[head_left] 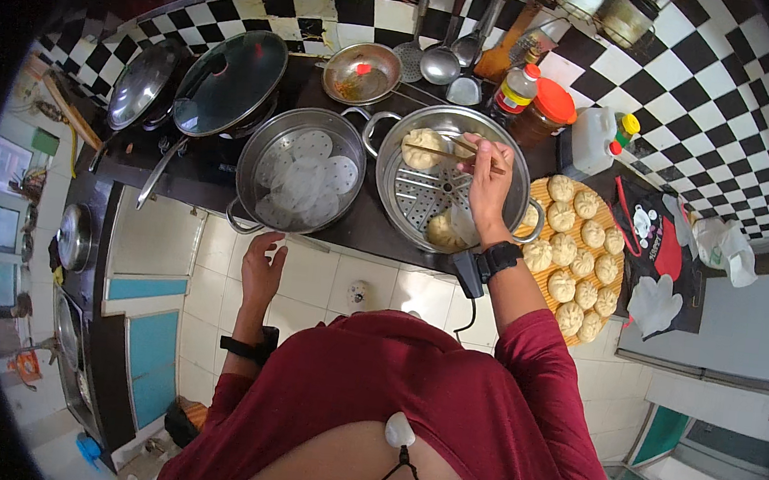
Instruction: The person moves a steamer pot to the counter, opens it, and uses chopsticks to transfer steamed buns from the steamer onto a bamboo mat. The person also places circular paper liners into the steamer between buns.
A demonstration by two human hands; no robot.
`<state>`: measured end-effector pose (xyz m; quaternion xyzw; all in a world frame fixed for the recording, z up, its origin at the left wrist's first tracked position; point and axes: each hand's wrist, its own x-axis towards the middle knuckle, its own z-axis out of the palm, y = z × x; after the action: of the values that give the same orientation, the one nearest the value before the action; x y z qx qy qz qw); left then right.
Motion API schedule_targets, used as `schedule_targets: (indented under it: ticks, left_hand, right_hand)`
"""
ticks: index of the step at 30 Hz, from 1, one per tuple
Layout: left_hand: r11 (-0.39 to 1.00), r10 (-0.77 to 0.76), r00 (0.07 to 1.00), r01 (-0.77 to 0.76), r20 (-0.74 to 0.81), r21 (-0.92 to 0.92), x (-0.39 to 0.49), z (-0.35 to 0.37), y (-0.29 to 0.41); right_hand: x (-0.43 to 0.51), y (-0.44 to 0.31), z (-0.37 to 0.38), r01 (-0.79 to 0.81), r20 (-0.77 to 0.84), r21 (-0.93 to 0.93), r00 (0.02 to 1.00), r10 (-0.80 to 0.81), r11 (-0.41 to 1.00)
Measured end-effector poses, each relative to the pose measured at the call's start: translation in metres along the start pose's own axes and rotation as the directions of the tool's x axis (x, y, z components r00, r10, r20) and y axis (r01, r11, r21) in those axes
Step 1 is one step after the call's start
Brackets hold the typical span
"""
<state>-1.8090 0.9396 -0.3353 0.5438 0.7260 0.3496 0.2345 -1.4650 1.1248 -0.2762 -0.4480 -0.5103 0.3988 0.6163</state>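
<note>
My right hand (487, 173) holds a pair of wooden chopsticks (434, 152) over a perforated metal steamer pot (408, 194). Their tips reach a steamed bun (422, 149) on the pot's left side; whether they grip it I cannot tell. Another bun (444, 230) lies near the pot's front edge, and one more is partly hidden behind the hand. Below the left steamer pot (248, 178), my left hand (263, 259) hangs with fingers apart, holding nothing. That pot contains thin round perforated steamer liners (308, 177). Many buns (564, 249) rest on a round slatted tray (550, 284) at the right.
A glass-lidded pan (231, 83) and a metal-lidded pan (139, 88) stand on the stove at left. Behind the pots are a shallow metal bowl (362, 75), hanging ladles (440, 65), a bottle (515, 91) and a red-lidded jar (550, 110). A transparent glove (654, 304) lies at right.
</note>
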Motion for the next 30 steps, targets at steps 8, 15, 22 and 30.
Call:
schedule_targets:
  ticks: [8,15,22,30]
  left_hand:
    - [1.000,0.000,1.000,0.000,-0.006,-0.018,0.011,-0.001,-0.020]
    - [0.999,0.019,1.000,-0.019,-0.018,-0.033,0.018,0.000,-0.029]
    - [0.998,0.040,0.999,-0.040,-0.003,-0.057,0.019,-0.002,-0.029]
    - [0.999,0.039,0.999,-0.038,0.002,-0.018,0.016,-0.007,-0.031]
  right_hand:
    - [-0.006,0.026,0.009,0.089,0.175,-0.251,0.984,-0.045,0.964]
    - [-0.013,0.020,0.011,-0.043,-0.057,-0.293,0.998,0.027,0.955]
    - [-0.003,0.016,0.012,-0.207,-0.285,-0.159,0.946,0.156,0.965]
    - [0.012,0.004,-0.022,-0.079,-0.062,-0.086,0.995,0.074,0.993]
